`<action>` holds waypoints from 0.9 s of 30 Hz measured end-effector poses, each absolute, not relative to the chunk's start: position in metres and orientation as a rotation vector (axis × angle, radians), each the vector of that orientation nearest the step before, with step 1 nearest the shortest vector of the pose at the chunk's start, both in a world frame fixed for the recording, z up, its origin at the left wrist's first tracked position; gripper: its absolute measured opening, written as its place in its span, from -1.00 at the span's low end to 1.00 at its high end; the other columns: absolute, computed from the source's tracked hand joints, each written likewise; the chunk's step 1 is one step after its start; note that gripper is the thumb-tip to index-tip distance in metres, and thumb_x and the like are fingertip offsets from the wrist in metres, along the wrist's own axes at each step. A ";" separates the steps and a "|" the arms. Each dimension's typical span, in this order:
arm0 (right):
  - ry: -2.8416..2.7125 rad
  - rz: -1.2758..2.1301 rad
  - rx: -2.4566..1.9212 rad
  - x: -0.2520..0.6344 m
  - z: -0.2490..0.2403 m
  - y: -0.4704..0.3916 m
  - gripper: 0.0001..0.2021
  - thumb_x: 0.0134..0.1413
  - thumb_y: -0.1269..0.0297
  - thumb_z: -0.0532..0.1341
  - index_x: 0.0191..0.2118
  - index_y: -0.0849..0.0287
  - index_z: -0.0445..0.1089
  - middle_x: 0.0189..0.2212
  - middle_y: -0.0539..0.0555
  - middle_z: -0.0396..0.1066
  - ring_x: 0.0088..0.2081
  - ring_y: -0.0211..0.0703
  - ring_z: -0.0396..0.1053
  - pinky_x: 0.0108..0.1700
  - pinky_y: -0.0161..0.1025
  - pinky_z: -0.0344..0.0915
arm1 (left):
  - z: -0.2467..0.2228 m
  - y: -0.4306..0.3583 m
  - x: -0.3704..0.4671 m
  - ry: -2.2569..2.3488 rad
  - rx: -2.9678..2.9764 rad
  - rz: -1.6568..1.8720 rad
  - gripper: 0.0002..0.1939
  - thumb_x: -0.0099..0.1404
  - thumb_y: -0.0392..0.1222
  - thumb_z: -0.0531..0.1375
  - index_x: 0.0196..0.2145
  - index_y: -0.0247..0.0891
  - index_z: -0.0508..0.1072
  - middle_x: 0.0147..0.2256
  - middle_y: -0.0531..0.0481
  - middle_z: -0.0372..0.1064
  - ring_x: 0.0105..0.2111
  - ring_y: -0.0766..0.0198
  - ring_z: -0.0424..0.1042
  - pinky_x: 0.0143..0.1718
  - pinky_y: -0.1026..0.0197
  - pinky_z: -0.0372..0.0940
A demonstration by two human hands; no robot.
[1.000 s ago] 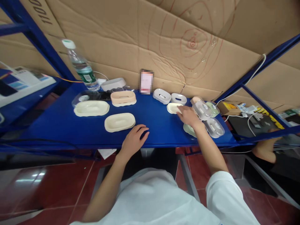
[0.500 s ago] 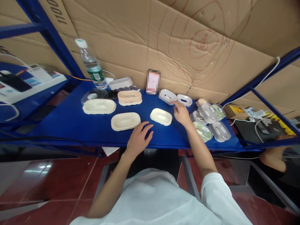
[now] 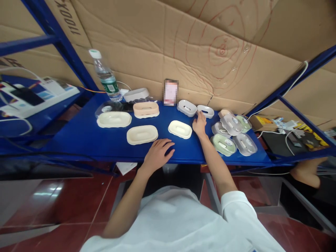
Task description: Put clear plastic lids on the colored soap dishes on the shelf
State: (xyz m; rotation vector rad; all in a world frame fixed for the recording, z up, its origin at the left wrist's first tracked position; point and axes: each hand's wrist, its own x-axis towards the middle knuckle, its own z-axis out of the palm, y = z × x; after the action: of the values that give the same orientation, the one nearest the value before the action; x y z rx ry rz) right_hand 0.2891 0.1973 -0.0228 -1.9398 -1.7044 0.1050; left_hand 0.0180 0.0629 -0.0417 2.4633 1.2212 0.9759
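Right hand [image 3: 199, 125] open, seemingly touching white dish [image 3: 205, 111]; left hand [image 3: 159, 153] flat, empty.

Bare blue worktop [image 3: 86, 138] lies open along the near edge left of the cream tray [image 3: 142, 134]. On the right, clustered clear lids [image 3: 244, 143] and the green dish [image 3: 223, 144] crowd the way. A bottle [image 3: 107, 77] stands upright at the back left.

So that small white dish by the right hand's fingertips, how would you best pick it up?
Probably from above, pinching its two long rims. The white dish lies flat and open side up on the blue shelf, its short end toward the right hand. Another white dish sits close on its left, so come in from the front.
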 end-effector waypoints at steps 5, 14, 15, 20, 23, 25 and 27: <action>-1.691 0.107 -2.002 0.300 -0.030 0.203 -0.24 0.16 0.48 0.03 0.50 0.21 0.10 0.40 0.32 0.31 0.46 0.26 0.10 0.41 0.42 0.10 | -0.043 0.064 0.018 1.217 2.473 0.986 -0.69 0.56 -0.08 0.13 0.09 -0.10 0.61 0.12 -0.14 0.56 0.16 -0.07 0.51 0.25 -0.22 0.37; -1.695 0.029 -2.056 0.307 -0.019 0.203 -0.23 0.17 0.50 0.01 0.52 0.29 0.06 0.43 0.40 0.24 0.36 0.38 0.18 0.31 0.42 0.18 | -0.048 0.065 0.018 1.218 2.482 0.993 -0.70 0.57 -0.07 0.13 0.09 -0.11 0.60 0.12 -0.13 0.55 0.14 -0.06 0.51 0.27 -0.19 0.36; -1.694 0.026 -2.060 0.307 -0.018 0.202 -0.26 0.19 0.49 0.00 0.51 0.31 0.09 0.40 0.41 0.27 0.33 0.38 0.21 0.30 0.41 0.19 | -0.048 0.066 0.018 1.217 2.482 0.991 -0.69 0.57 -0.07 0.13 0.10 -0.11 0.60 0.12 -0.13 0.55 0.15 -0.06 0.51 0.27 -0.19 0.35; -1.706 -0.009 -2.037 0.304 -0.015 0.197 -0.38 0.25 0.46 0.03 0.42 0.32 0.27 0.35 0.42 0.31 0.30 0.36 0.24 0.32 0.28 0.18 | -0.046 0.065 0.018 1.237 2.471 0.976 -0.68 0.57 -0.08 0.14 0.15 -0.09 0.57 0.17 -0.14 0.52 0.17 -0.08 0.50 0.27 -0.20 0.36; -1.708 -0.025 -2.012 0.304 -0.012 0.194 -0.47 0.25 0.48 0.06 0.29 0.28 0.45 0.26 0.40 0.40 0.26 0.32 0.29 0.30 0.23 0.21 | -0.045 0.064 0.018 1.262 2.446 0.976 -0.65 0.55 -0.07 0.16 0.21 -0.08 0.54 0.26 -0.16 0.44 0.23 -0.11 0.46 0.30 -0.21 0.36; -1.693 -0.042 -1.986 0.305 -0.008 0.193 -0.54 0.26 0.48 0.07 0.19 0.23 0.52 0.19 0.35 0.48 0.24 0.31 0.33 0.29 0.24 0.20 | -0.043 0.063 0.018 1.261 2.450 0.962 -0.60 0.55 -0.07 0.16 0.27 -0.08 0.50 0.35 -0.17 0.35 0.32 -0.13 0.38 0.36 -0.23 0.31; -1.676 -0.061 -1.946 0.305 -0.003 0.190 -0.61 0.30 0.46 0.09 0.12 0.20 0.55 0.13 0.31 0.53 0.22 0.28 0.37 0.30 0.26 0.18 | -0.042 0.063 0.018 1.265 2.483 0.910 -0.54 0.57 -0.06 0.15 0.36 -0.08 0.42 0.45 -0.15 0.21 0.43 -0.16 0.25 0.41 -0.26 0.24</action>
State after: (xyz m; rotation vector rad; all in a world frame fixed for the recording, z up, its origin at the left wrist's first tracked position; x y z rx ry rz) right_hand 0.3048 0.1902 -0.0031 -1.9455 -1.6758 -0.0611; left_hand 0.0178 0.0631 -0.0417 2.4834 1.2645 0.9101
